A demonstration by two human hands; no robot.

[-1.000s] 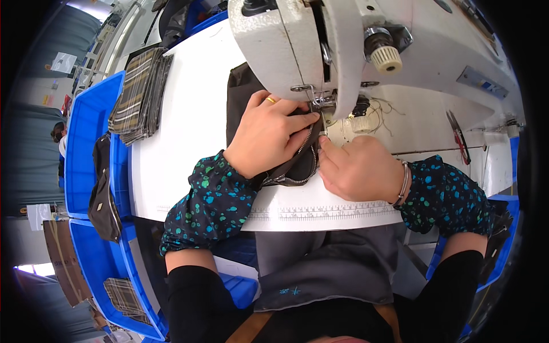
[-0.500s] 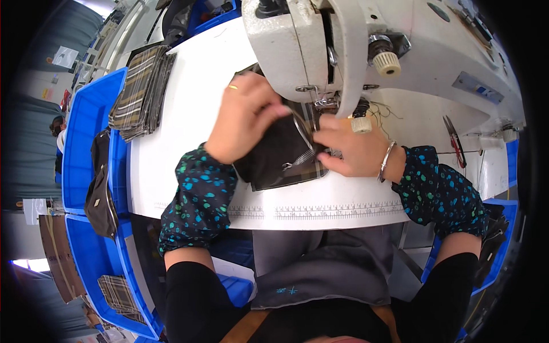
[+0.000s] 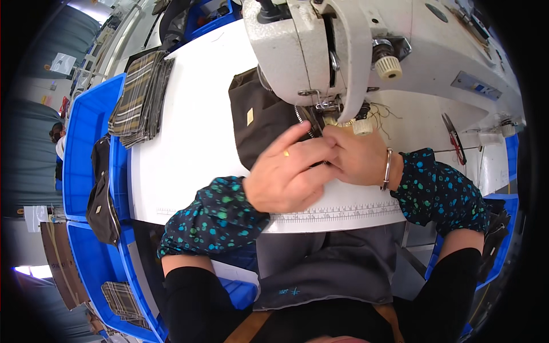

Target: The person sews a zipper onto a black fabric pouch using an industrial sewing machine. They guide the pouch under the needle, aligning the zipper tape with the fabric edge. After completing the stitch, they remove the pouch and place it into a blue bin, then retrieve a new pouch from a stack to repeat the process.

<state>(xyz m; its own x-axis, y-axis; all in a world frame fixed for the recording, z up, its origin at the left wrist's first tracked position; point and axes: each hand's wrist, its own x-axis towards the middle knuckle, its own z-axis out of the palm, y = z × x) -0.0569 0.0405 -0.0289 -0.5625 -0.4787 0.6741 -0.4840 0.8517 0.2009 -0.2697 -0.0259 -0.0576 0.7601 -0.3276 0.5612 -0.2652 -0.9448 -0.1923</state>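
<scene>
A dark brown fabric pouch (image 3: 246, 137) with a small pale label and a metal-toothed zipper (image 3: 301, 116) lies under the head of a white sewing machine (image 3: 280, 48). Its right edge runs beneath the presser foot (image 3: 328, 107). My left hand (image 3: 291, 171), with a ring on one finger, pinches the pouch's near right corner; its index finger lies along the zipper. Touching it, my right hand (image 3: 361, 157) closes on the same corner just in front of the presser foot. The fingers hide that corner and the zipper's near end.
A stack of plaid fabric pieces (image 3: 143, 94) sits at the table's left edge, beside blue bins (image 3: 91, 154). Another dark pouch (image 3: 103, 200) hangs over a bin's rim. Scissors (image 3: 454, 140) and loose threads (image 3: 382, 117) lie right of the needle. A ruler strip (image 3: 366, 212) follows the front edge.
My left hand has come down and right from the pouch's upper part to meet my right hand. The pouch now lies with its labelled outside up; the plaid lining no longer shows.
</scene>
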